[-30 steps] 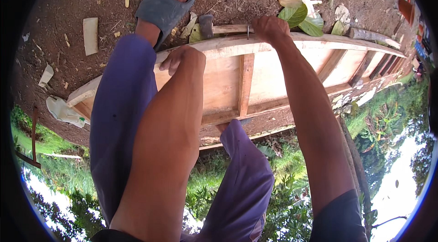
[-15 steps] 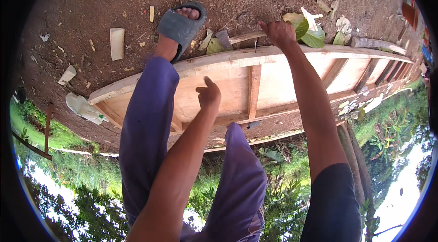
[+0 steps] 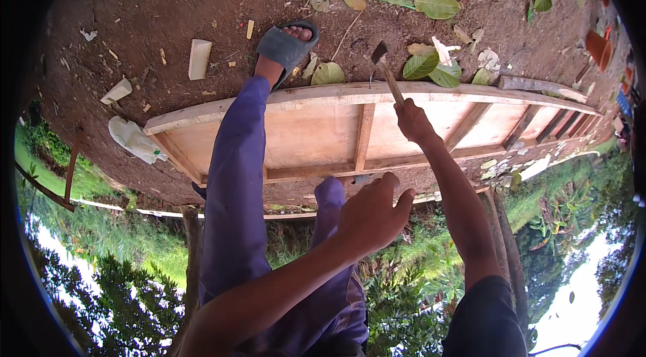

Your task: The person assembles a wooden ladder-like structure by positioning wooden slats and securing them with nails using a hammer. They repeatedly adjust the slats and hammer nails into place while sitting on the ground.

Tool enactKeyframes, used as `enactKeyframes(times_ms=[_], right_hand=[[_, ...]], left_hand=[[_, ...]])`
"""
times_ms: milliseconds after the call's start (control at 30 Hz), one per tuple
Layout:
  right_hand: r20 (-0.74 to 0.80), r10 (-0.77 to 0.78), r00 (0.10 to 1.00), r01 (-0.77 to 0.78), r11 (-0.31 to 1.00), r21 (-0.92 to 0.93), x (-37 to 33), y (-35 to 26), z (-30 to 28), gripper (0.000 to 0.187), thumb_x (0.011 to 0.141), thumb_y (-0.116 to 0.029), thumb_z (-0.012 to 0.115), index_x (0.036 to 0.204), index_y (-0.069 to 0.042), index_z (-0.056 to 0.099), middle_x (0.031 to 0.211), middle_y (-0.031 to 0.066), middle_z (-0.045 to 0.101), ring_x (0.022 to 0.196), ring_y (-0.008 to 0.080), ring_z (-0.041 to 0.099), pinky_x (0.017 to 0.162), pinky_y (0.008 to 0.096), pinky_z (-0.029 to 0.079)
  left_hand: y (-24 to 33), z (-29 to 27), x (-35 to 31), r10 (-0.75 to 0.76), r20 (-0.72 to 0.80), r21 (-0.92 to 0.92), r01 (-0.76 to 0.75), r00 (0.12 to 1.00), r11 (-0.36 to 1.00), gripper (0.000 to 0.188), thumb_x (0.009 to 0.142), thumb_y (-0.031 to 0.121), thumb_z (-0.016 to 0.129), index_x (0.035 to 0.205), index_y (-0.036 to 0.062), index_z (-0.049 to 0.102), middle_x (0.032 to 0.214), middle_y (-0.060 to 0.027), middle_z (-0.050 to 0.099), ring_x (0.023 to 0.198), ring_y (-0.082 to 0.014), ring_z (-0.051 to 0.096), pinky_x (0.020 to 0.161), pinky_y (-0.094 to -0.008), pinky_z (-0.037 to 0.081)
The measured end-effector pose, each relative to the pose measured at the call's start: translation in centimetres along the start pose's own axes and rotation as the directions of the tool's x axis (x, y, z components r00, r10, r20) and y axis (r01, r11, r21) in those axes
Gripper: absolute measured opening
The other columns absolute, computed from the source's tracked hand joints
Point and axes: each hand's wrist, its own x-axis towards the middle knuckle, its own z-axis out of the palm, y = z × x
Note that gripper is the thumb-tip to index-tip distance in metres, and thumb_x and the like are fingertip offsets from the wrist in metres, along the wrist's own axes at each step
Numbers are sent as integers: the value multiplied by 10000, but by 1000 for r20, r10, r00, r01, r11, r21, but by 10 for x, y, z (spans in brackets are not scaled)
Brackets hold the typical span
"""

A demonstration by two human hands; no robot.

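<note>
Wooden-handled tool in the grasp of the right hand, its dark head tipped away to the far left; whether that head is a hammer's or a hatchet's I cannot tell. The fingers are wrapped round the near end of the handle, which suits control if the grip is firm and the wrist loose. In view, the handle crosses the far rail of a long wooden frame; whether they touch is unclear. The left hand hangs nearer the body, thumb spread from the fingers, with nothing seen in it. That is a sound place for it, well apart from the metal head.

Just left of the handle, a thin metal pin stands at the far rail. Good handling would mean sighting it first and bringing the head down square, since a slanting blow could bend it or glance off. Solid rail or the crosspiece should bear force better than the pale panel, which looks thin.

Farther left, beyond the rail, the sandal leaves the toes bare, so any swing is best kept to its right. Loose leaves lie to the right on the soil; watch the footing there.
</note>
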Motion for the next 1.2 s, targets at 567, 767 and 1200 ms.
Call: enactKeyframes(times_ms=[567,767,1200], right_hand=[[114,-149,982,179,921,-345,-9,-44,-38,269,1043,-210,447,987,12,589,782,222,628,644,399,653,611,501,562],[-280,-49,959,35,998,-55,16,-133,-141,377,1054,-317,494,914,29,548,748,314,641,740,473,680,627,551,512],[71,-94,993,106,978,-183,1,-97,-96,446,1052,-357,480,896,40,612,842,332,656,856,542,633,755,567,508]], left_hand=[[-30,20,42,6,37,389,-20,999,921,422,966,363,567,1111,-32,600,1029,-220,674,994,-370,675,860,-555,505],[-25,12,45,-87,95,422,40,992,906,459,984,380,549,1189,-30,577,1180,-249,641,1096,-391,648,905,-552,507],[-47,33,46,71,27,554,-74,997,829,373,936,326,587,1104,-4,628,1050,-202,674,1020,-341,662,825,-530,524]])
